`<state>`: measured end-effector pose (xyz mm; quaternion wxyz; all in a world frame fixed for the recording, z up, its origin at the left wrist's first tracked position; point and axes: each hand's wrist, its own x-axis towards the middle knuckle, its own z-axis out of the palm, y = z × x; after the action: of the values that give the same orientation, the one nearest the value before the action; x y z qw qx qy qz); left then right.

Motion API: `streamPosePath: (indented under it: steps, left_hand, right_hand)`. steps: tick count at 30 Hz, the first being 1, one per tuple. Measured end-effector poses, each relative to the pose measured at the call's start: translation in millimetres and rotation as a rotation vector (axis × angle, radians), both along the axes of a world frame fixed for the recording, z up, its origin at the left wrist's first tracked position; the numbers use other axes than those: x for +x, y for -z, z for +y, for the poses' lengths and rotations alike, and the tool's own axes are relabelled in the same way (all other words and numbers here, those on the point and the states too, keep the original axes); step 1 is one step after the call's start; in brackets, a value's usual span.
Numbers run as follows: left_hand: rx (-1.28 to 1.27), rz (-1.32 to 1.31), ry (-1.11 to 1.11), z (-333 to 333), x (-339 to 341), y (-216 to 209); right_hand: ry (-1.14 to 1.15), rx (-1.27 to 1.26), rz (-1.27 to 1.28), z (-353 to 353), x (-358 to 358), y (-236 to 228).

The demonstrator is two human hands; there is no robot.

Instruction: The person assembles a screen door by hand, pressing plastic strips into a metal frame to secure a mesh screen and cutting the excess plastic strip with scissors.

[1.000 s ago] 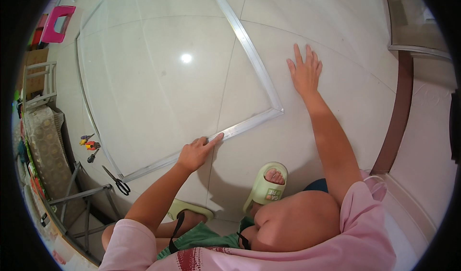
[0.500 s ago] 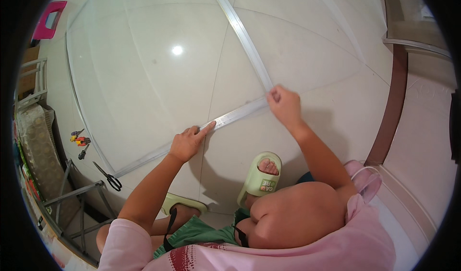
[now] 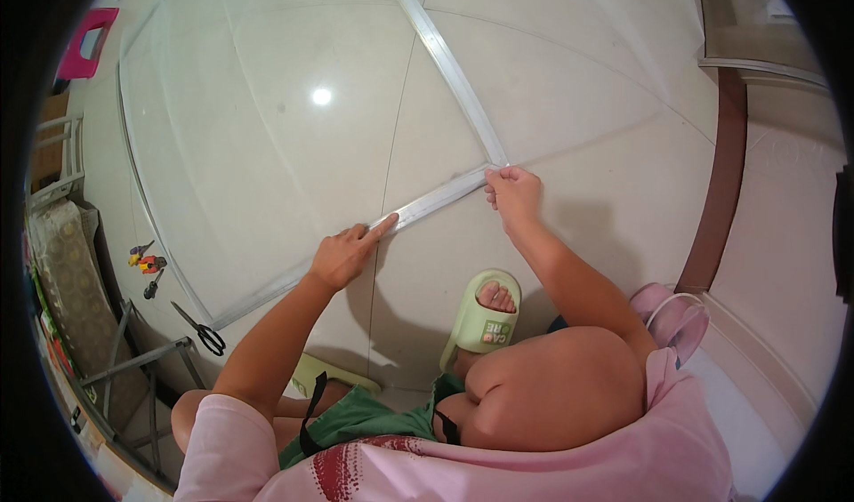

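A silvery metal frame lies on the tiled floor, with a thin see-through sheet across it. My left hand rests on the near bar, one finger stretched along it and the others curled over its far side. At the corner where two bars meet, my right hand is closed in a pinch beside the metal. Whatever is between those fingertips is too small to make out. Part of the sheer sheet spreads past the frame on the right.
Black-handled scissors lie by the frame's left corner, near several small tools. A grey metal stand is at lower left, a pink plastic item at far left. A brown strip borders the floor on the right.
My right hand has come slightly left and down, its fingers now at the frame's corner. My left hand keeps its place on the near bar. The whole view has shifted a little.
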<state>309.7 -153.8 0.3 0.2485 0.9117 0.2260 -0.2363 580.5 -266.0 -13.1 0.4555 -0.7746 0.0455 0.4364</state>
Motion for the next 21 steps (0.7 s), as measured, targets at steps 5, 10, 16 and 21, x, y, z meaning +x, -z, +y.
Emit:
streamPosePath:
  steps: [5, 10, 16, 21]
  left_hand:
    - [-0.029, 0.022, -0.029, 0, 7, -3]
    - [-0.049, -0.038, -0.052, -1, 7, -1]
    - [-0.046, -0.025, -0.077, -8, 18, -3]
    - [-0.072, -0.031, -0.091, 6, -8, -26]
  right_hand:
    - [0.095, 0.100, -0.072, -11, -2, 3]
    - [0.029, 0.186, -0.098, -21, 9, 11]
    - [0.085, 0.089, -0.150, -19, 16, 18]
    - [0.003, -0.017, -0.147, -9, 6, 28]
